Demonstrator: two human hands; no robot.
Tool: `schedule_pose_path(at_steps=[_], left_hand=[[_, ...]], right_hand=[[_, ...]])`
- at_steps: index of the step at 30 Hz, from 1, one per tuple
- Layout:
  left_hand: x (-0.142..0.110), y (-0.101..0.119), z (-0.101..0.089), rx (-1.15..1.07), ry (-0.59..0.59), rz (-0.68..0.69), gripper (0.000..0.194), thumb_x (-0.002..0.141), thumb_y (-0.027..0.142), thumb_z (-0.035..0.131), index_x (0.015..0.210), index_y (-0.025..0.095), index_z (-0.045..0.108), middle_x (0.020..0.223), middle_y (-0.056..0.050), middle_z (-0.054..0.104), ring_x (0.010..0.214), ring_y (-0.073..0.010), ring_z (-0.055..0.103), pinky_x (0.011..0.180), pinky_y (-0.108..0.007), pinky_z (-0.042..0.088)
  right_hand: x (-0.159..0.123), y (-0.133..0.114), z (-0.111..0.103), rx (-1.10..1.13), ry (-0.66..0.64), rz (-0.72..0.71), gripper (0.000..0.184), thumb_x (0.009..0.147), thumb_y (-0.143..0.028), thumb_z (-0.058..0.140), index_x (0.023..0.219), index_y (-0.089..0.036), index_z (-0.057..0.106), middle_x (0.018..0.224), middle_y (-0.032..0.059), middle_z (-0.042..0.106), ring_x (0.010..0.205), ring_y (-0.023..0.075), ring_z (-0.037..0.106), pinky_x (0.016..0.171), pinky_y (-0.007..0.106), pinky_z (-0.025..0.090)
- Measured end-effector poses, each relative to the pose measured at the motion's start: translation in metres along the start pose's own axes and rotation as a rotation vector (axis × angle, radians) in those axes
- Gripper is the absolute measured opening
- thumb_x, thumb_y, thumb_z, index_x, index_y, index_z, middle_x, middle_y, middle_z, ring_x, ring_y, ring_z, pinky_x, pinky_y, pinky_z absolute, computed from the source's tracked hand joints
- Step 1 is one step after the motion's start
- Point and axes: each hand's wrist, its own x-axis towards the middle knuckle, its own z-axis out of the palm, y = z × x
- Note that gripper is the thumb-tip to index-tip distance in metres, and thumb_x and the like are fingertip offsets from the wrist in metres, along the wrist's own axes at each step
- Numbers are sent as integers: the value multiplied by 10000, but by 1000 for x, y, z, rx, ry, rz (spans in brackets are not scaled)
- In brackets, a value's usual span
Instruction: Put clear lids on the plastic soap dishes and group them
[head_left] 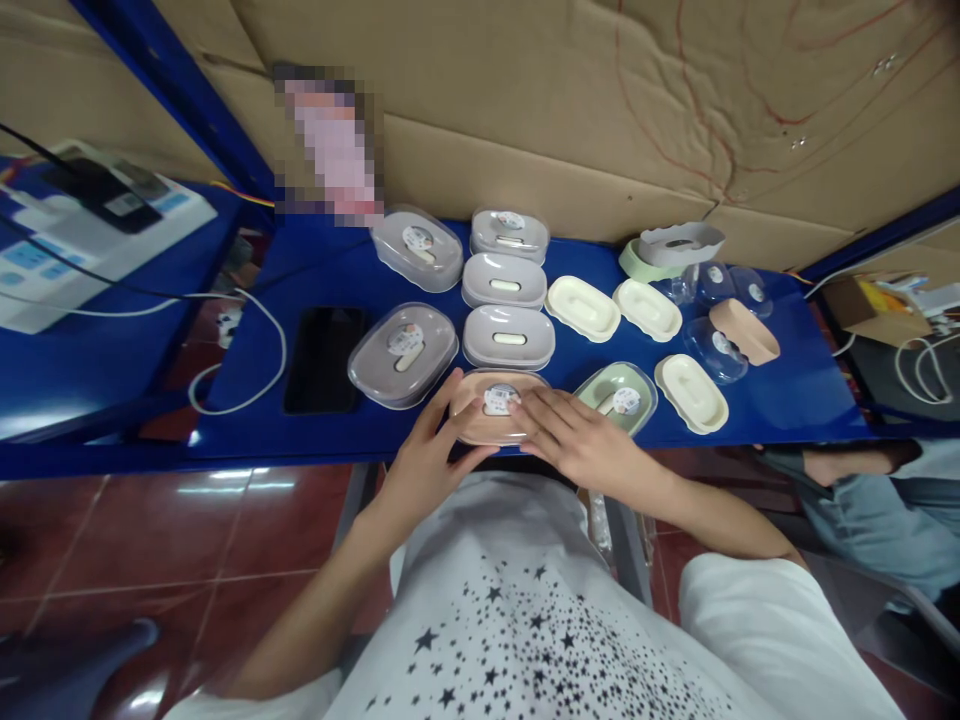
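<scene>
Fingers and thumb of my left hand [424, 468] grip the nine o'clock end of the peach box [491, 428] at my twelve, my right hand [579, 438] lying flat-fingered over its three o'clock end, with a lilac box [484, 337] beyond at twelve and a green box [621, 380] at three.

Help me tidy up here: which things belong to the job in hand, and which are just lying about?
Belonging, it seems: peach box, touched by the left hand and right hand; grey boxes; green box; cream trays; loose lids.

Just lying about, probably: dark flat device; white cable; power strip.
</scene>
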Motion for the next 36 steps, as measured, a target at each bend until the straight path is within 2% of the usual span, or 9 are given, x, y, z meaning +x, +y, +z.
schedule_pose_path(at_steps=[4, 7, 14, 20, 23, 26, 30, 32, 36], left_hand=[[1, 2, -2, 17, 3, 6, 682, 999, 342, 778, 1596, 334, 449, 1743, -160, 412, 1556, -343, 510, 1187, -526, 567], [2, 2, -2, 33, 6, 30, 667, 1002, 345, 774, 1588, 317, 457, 1734, -174, 420, 1553, -345, 514, 1180, -526, 572], [6, -1, -9, -7, -6, 26, 591, 984, 393, 796, 1493, 286, 514, 1669, -177, 483, 1544, -337, 523, 1203, -541, 548], [-1, -10, -5, 16, -34, 37, 560, 997, 439, 773, 1488, 332, 525, 1665, -152, 469, 1545, -336, 517, 1185, -550, 562], [-3, -13, -3, 12, -10, 45, 606, 989, 427, 784, 1512, 377, 482, 1692, -135, 442, 1543, -338, 519, 1172, -544, 573], [1, -11, -3, -45, -40, -14, 651, 969, 417, 811, 1514, 364, 459, 1680, -131, 455, 1550, -346, 504, 1215, -569, 528], [9, -6, -5, -53, -104, -76, 685, 924, 424, 857, 1498, 326, 496, 1606, -133, 521, 1504, -362, 536, 1213, -585, 518], [10, -2, -9, -50, -113, -83, 659, 917, 423, 863, 1473, 319, 526, 1568, -126, 546, 1465, -356, 568, 1189, -569, 540], [18, 6, -34, -48, -45, -41, 544, 917, 521, 847, 1353, 309, 598, 1484, -95, 601, 1395, -332, 619, 1158, -537, 566]], right_hand=[[-8, -15, 8, 75, 18, 108, 878, 1083, -113, 530, 1785, -282, 30, 1642, 80, 546, 1534, 337, 537, 1235, 557, 567], [-11, -16, 9, 112, 24, 133, 946, 1060, -41, 496, 1764, -285, -88, 1675, 88, 487, 1548, 337, 513, 1257, 550, 550], [-14, -2, 7, 116, 40, -12, 924, 1072, -38, 524, 1769, -236, -49, 1688, 133, 447, 1556, 314, 498, 1305, 510, 496], [-19, 8, 9, 156, 20, -46, 926, 1064, -6, 498, 1776, -323, -3, 1734, 71, 381, 1607, 262, 418, 1339, 514, 442], [-19, 10, 12, 133, 15, -65, 895, 1064, -10, 509, 1778, -331, 75, 1736, 66, 396, 1620, 261, 399, 1355, 544, 397], [-16, 11, 13, 121, 30, -70, 775, 1090, -124, 572, 1768, -239, 215, 1724, 122, 429, 1633, 285, 381, 1346, 531, 408], [-12, 20, 9, 228, 50, -84, 653, 1112, -312, 597, 1718, -247, 362, 1687, 118, 504, 1594, 269, 462, 1308, 515, 467], [-15, 31, 6, 289, 116, -68, 601, 1122, -347, 577, 1692, -256, 409, 1648, 108, 560, 1541, 252, 537, 1255, 494, 529], [-26, 59, 0, 187, 278, 31, 466, 1117, -333, 583, 1568, -217, 583, 1476, 128, 706, 1380, 262, 681, 1171, 492, 584]])
